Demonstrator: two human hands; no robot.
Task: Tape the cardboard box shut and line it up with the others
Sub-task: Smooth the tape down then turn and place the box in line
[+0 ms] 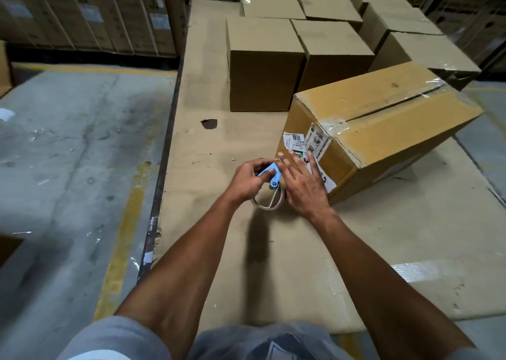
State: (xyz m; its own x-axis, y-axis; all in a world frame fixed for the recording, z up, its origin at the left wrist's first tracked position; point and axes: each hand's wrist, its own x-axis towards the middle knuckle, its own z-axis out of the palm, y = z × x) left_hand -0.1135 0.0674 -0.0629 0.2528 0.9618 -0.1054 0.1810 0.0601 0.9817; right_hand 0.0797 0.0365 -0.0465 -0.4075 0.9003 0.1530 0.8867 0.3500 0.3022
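Warehouse floor seen from head height, looking forward and down. Grey concrete floor (68,146), scuffed, with yellow painted lines (123,236) and bits of clear film scattered on it. A layer of flattened cardboard sheets (273,250) is laid over the floor as the work surface; a dark hole or stain (209,123) is seen in it. Tall strapped cartons (90,14) are stacked along the back wall, upper left.

The cardboard box (377,129) is set on the sheets right of centre, skewed relative to the others and tipped, its near right lower edge lifted off the sheet. Its top flaps meet in a centre seam, with clear tape (332,124) wrinkled over the near end of the seam and more at the far end. Printed labels (306,146) are stuck on the near face.

Behind it, plain closed boxes (262,61) are lined up in rows, touching or nearly touching each other.

The left hand (250,180) is closed around a blue tape dispenser (271,174), with a nearly spent tape roll (269,199) hanging below it, held against the box's near lower corner. The right hand (302,184) is laid flat, fingers spread, on the near face over the labels, gripping nothing. Both forearms are bare; a grey garment (246,343) is seen at the bottom edge.
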